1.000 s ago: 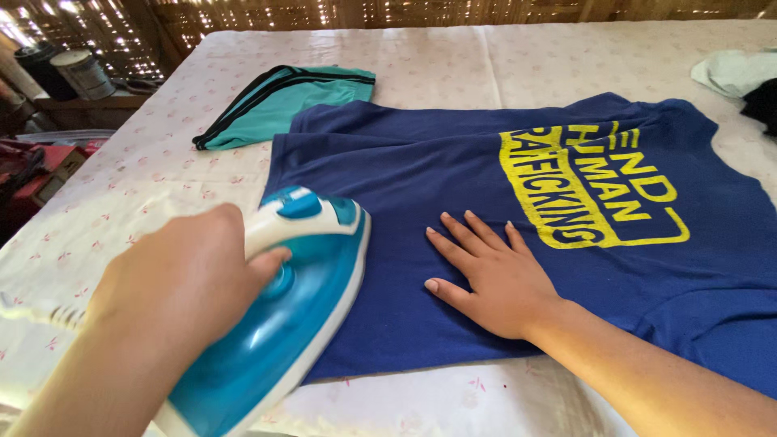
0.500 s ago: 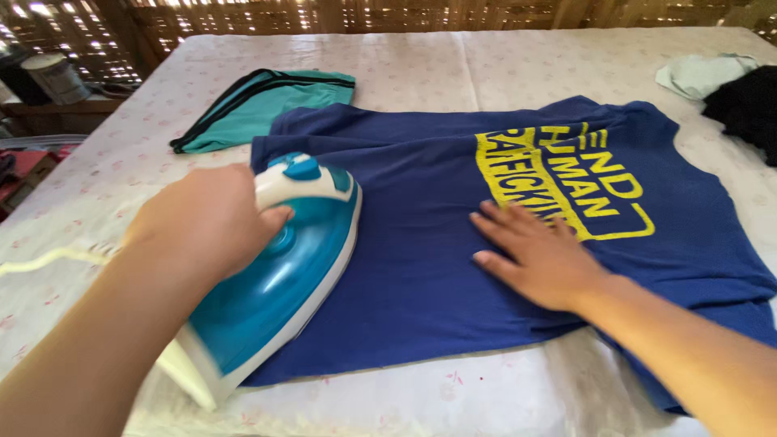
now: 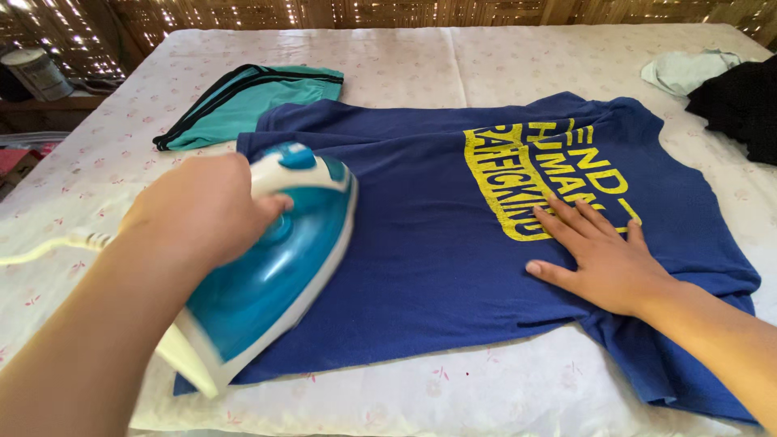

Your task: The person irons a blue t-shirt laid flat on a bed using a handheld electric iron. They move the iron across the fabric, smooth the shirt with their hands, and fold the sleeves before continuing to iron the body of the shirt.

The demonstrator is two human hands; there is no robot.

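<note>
A dark blue T-shirt (image 3: 421, 235) with yellow lettering lies flat on a white floral cloth (image 3: 405, 61). My left hand (image 3: 198, 210) grips the handle of a teal and white iron (image 3: 271, 259), which rests on the shirt's left hem area. My right hand (image 3: 603, 255) lies flat, fingers spread, on the shirt at the lower edge of the yellow print. The iron's white cord (image 3: 48, 247) trails off to the left.
A folded teal garment with black trim (image 3: 251, 101) lies beyond the shirt at the upper left. A pale green cloth (image 3: 684, 69) and a black garment (image 3: 740, 105) sit at the upper right. A tin can (image 3: 36, 73) stands past the table's left edge.
My right hand has slid right along the shirt, from the plain blue middle onto the yellow print. The iron has moved a little further onto the shirt.
</note>
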